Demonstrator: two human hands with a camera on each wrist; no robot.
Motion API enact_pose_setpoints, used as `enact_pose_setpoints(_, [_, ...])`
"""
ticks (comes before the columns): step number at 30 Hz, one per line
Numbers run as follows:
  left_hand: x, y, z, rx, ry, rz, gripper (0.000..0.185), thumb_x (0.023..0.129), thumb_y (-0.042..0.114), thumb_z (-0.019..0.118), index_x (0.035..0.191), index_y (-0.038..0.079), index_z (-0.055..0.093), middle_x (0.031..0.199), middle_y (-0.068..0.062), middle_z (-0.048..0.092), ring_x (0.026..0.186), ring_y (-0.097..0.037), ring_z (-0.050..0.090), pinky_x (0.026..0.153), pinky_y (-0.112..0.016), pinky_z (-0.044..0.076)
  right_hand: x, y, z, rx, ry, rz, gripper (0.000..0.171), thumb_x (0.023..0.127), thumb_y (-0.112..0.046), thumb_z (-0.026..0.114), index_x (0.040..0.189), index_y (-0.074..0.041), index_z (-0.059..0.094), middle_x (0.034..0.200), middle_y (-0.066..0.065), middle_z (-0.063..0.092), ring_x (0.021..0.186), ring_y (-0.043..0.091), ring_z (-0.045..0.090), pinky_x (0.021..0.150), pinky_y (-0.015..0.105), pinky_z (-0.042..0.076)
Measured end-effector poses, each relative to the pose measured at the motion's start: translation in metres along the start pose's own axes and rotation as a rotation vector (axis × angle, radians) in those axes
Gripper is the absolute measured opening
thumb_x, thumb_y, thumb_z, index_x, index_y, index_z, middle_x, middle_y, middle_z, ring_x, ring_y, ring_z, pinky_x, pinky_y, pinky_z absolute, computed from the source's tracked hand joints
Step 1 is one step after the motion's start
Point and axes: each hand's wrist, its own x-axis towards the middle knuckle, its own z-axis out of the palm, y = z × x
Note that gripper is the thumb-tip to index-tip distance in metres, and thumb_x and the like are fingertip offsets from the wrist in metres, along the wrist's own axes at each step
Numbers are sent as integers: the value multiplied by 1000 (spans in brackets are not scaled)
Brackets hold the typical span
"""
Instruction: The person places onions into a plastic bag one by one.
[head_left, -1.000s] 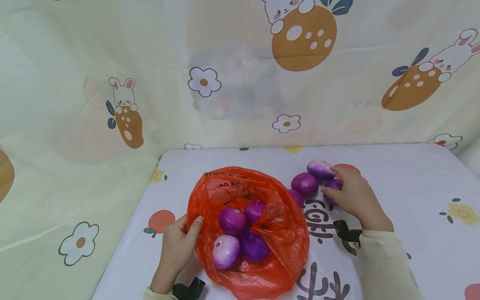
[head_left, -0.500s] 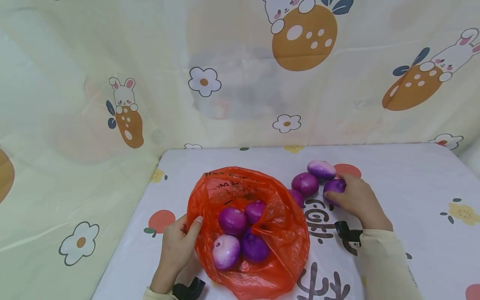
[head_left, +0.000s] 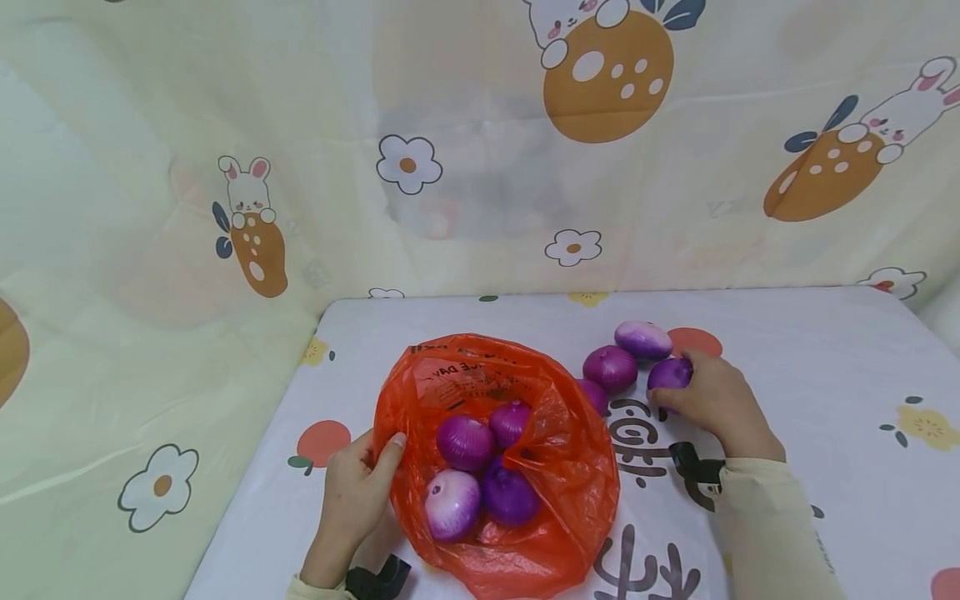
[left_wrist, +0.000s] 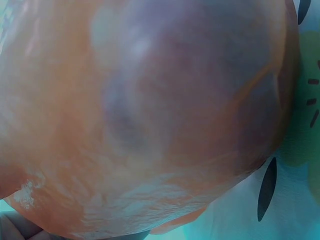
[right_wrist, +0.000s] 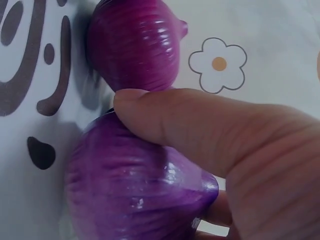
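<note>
My right hand (head_left: 716, 400) holds a dark purple onion (head_left: 669, 377) between thumb and fingers at the right of a small group. In the right wrist view the thumb (right_wrist: 165, 117) lies across that onion, with fingertips partly seen behind it. Beside it on the table are a paler onion (head_left: 642, 340), a round purple onion (head_left: 609, 369) and one half hidden by the bag (head_left: 592, 396). With my left hand (head_left: 356, 483) I pinch the left rim of an open red plastic bag (head_left: 570, 517). Several onions (head_left: 465, 442) lie inside it. The left wrist view shows mostly blurred bag film (left_wrist: 65, 150).
A white patterned cloth (head_left: 825, 367) covers the table, which reaches farther to the right of my right arm. Behind and to the left hangs a cream curtain (head_left: 480, 200) printed with rabbits and flowers. Dark wrist mounts (head_left: 378, 577) sit at both cuffs.
My right hand has shifted slightly, its fingers drawing off the paler onion and settling around the dark purple one. The left hand, the bag and the onions in it have stayed put.
</note>
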Motion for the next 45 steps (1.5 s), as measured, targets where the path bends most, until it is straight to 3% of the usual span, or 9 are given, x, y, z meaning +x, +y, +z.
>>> enact_pose_setpoints(10, [0, 1, 0, -4, -3, 0, 21, 103, 24, 66, 101, 5, 77, 76, -1, 72, 66, -14, 61, 57, -23, 55, -6, -10, -10, 23, 40, 1, 80, 86, -36, 80, 139, 13, 47, 127, 39, 58, 107, 53, 56, 89, 67, 52])
enact_pose_setpoints(17, [-1, 0, 1, -5, 5, 3, 20, 102, 22, 66, 102, 5, 77, 77, -1, 73, 66, -14, 62, 58, -23, 56, -11, -19, -17, 36, 90, -50, 76, 87, -36, 81, 145, 1, 49, 134, 38, 55, 114, 54, 53, 90, 69, 50])
enact_pose_setpoints(24, [0, -1, 1, -12, 17, 34, 20, 102, 23, 67, 98, 6, 77, 74, 0, 72, 64, -13, 61, 54, -24, 54, -19, -32, -26, 22, 95, -43, 83, 88, -39, 79, 146, 9, 44, 131, 39, 53, 110, 55, 53, 84, 68, 55])
enact_pose_setpoints(29, [-1, -1, 0, -20, 14, 32, 21, 102, 24, 67, 98, 6, 77, 74, 0, 72, 65, -13, 61, 54, -24, 54, -24, -39, -30, 20, 105, -55, 93, 89, -39, 79, 152, 13, 36, 139, 43, 47, 117, 58, 50, 90, 70, 52])
enact_pose_setpoints(45, [-1, 0, 0, -26, 7, 31, 21, 102, 24, 66, 97, 6, 76, 74, 1, 71, 64, -14, 60, 55, -24, 55, -37, -65, -35, 38, 151, -113, 94, 89, -37, 80, 156, 8, 33, 145, 41, 45, 121, 58, 48, 89, 72, 52])
